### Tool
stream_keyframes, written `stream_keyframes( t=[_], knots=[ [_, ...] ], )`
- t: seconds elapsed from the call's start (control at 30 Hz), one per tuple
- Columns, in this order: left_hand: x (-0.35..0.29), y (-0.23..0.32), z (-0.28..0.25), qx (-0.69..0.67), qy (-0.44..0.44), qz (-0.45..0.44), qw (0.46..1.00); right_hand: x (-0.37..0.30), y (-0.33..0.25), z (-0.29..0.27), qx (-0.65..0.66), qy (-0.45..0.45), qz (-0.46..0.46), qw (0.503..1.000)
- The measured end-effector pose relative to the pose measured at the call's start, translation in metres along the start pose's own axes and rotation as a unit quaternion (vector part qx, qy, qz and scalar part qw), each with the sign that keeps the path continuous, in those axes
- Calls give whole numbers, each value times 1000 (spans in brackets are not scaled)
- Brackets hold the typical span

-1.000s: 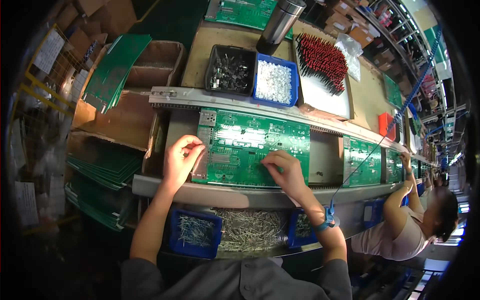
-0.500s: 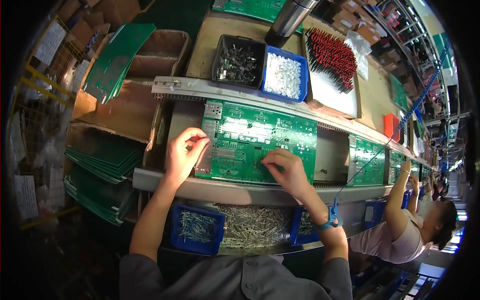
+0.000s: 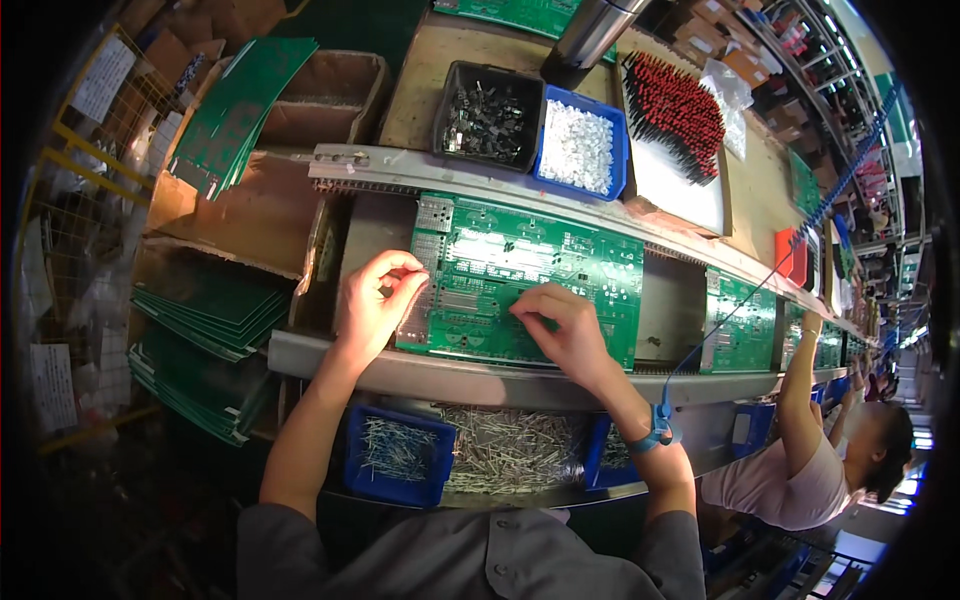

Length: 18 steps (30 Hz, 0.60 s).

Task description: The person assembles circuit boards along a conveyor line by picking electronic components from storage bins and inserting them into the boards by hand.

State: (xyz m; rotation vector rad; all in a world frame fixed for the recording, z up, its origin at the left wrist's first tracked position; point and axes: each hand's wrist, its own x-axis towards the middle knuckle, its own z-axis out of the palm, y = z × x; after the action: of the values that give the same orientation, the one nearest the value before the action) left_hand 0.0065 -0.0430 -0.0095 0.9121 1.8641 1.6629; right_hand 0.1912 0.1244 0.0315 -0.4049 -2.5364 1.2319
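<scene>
A green circuit board (image 3: pixel 590 300) lies on the conveyor rails in front of me. My left hand (image 3: pixel 375 305) is over the board's left edge, thumb and forefinger pinched together; anything between them is too small to make out. Over the board's lower middle, my right hand (image 3: pixel 563 332) also pinches, its fingertips close to the surface, and what they hold is hidden. A blue wrist strap (image 3: pixel 656 432) with a cord circles my right wrist. Below the rail are a blue bin (image 3: pixel 400 455) of thin leaded parts and a heap of similar leaded parts (image 3: pixel 515 450).
Beyond the rail stand a black bin (image 3: pixel 487 115) of dark parts, a blue bin (image 3: pixel 578 145) of white parts and a box of red-topped parts (image 3: pixel 675 110). Green boards (image 3: pixel 235 110) are stacked at left. A co-worker (image 3: pixel 800 440) works at right beside another board (image 3: pixel 738 320).
My right hand has shifted slightly left and up across the board. The left hand keeps its pinch at the board's left edge. The whole view has shifted a little.
</scene>
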Motion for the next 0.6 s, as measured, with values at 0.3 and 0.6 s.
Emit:
stream_keyframes(
  t=[0.3, 0.6],
  knots=[
    [1, 1, 0, 5, 0, 18, 1000, 6, 4, 5, -14, -3, -42, 999],
    [1, -1, 0, 7, 2, 32, 999, 7, 4, 4, -18, -12, -42, 999]
  ],
)
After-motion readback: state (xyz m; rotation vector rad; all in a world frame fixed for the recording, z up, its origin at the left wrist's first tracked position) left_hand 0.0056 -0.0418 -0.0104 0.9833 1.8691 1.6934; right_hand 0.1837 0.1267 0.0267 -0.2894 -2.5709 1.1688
